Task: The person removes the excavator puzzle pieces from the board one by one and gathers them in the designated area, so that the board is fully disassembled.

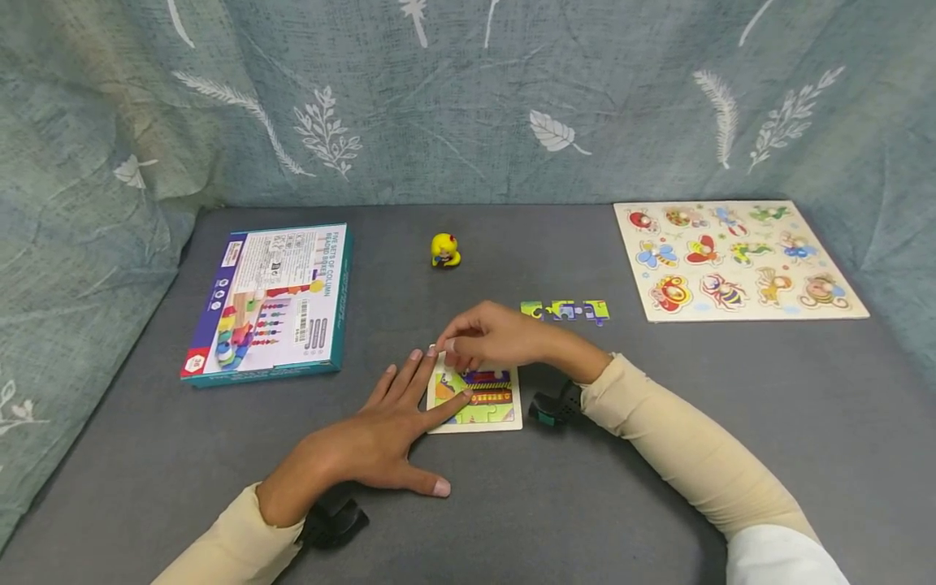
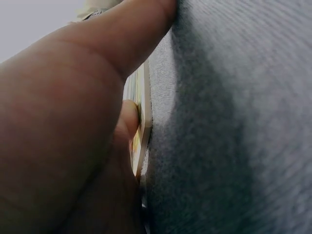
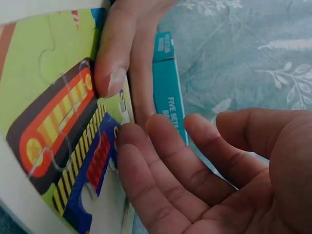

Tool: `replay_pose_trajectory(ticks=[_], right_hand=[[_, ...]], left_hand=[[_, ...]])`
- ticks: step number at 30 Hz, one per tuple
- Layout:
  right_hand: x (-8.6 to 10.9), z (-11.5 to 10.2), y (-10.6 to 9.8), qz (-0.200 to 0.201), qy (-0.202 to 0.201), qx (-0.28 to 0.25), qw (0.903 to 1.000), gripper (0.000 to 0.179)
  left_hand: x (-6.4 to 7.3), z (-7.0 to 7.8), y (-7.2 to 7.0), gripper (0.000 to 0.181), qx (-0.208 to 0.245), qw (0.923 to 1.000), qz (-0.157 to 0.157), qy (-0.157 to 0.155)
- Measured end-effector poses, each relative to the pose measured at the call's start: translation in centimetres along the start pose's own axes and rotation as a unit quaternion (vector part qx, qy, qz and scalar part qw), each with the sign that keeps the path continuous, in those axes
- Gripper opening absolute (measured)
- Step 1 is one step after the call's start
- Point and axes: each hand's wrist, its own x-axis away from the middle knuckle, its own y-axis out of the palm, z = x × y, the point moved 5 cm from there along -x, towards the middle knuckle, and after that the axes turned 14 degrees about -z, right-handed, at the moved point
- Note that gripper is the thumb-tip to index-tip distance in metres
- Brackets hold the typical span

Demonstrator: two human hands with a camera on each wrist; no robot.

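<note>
A small square jigsaw puzzle board (image 1: 475,428) with a pale border lies flat, showing a red, yellow and blue picture. My left hand (image 1: 387,435) is spread wide with straight fingers; its index finger lies across the picture and its other fingertips reach the board's left edge. The thumb rests apart on the tabletop, large in the left wrist view. Over the far part of the board, my right hand (image 1: 493,337) has loosely bent fingers. Their fingertips (image 3: 129,134) are close to the board's far edge, and no piece shows between thumb and fingers. A bare pale recess (image 3: 108,202) shows beside the blue piece.
Several loose puzzle pieces (image 1: 563,310) lie just beyond the right wrist. A yellow toy figure (image 1: 444,250) stands at the back. A boxed bead set (image 1: 278,301) is at left, and a large insect puzzle board (image 1: 738,260) at back right. A patterned cloth (image 1: 468,97) hangs behind.
</note>
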Motion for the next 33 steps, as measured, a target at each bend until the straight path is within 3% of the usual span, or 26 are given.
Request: replay_pose_trajectory(ticks=[17, 33], right_hand=[[-0.05, -0.25, 0.28, 0.021, 0.016, 0.001, 0.9997, 0.028], [-0.08, -0.32, 0.4, 0.038, 0.025, 0.011, 0.9989, 0.025]], left_hand=[[-0.16, 0.18, 0.08, 0.095, 0.003, 0.9997, 0.017, 0.015], [-0.21, 0.2, 0.08, 0.095, 0.002, 0.9999, 0.014, 0.007]])
